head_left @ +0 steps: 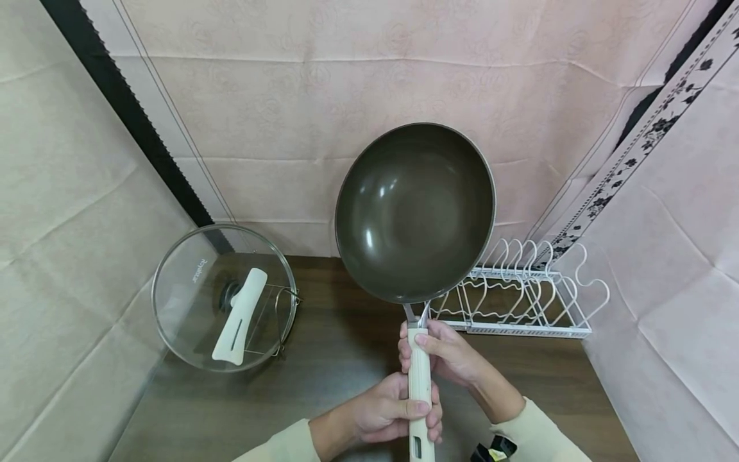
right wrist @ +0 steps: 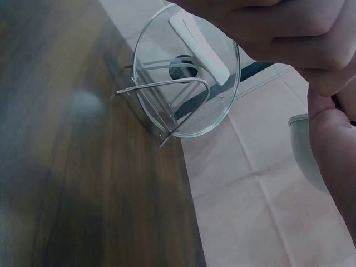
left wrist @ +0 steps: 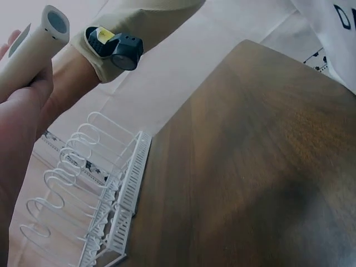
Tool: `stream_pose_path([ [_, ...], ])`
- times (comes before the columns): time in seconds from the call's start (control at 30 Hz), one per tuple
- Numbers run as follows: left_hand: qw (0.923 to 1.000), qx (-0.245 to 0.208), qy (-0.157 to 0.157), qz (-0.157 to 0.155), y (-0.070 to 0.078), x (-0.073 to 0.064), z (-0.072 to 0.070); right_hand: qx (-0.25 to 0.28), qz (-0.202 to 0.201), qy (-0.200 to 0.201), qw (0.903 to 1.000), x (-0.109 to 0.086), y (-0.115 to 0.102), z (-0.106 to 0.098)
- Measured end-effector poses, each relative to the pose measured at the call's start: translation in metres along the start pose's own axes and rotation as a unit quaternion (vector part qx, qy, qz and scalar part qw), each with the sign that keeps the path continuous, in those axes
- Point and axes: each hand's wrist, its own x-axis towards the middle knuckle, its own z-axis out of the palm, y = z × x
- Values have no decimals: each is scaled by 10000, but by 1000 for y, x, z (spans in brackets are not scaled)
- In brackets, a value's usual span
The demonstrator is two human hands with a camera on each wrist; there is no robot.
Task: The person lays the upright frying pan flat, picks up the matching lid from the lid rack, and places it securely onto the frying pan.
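A deep frying pan [head_left: 416, 212] with a dark inside is held up by its pale handle [head_left: 420, 385], the inside facing me. My left hand [head_left: 392, 410] grips the lower part of the handle, thumb across its front. Higher up, close below the metal fork of the handle, my right hand [head_left: 447, 353] also holds it, thumb on the front. The handle's end [left wrist: 55, 25] shows in the left wrist view. In the right wrist view curled fingers [right wrist: 300, 33] fill the upper right, and a pale green piece of the pan's outside [right wrist: 306, 147] shows past them.
Left on the wooden table [head_left: 323, 346], a glass lid [head_left: 185, 308] with a white handle [head_left: 239, 317] leans in a wire stand [right wrist: 206, 92]. A white dish rack [head_left: 519, 330] stands at the right, partly behind the pan. Pale cloth [head_left: 288, 115] hangs around the table.
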Motion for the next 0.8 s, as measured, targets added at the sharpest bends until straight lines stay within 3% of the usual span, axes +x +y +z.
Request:
stream_pose_path([
  [0.5, 9988, 168, 437, -174, 2, -6, 3, 75, 360, -20, 9993, 3, -1, 0],
  [0.8, 9976, 261, 640, -101, 2, -5, 6, 68, 396, 47, 9992, 7, 2, -2],
])
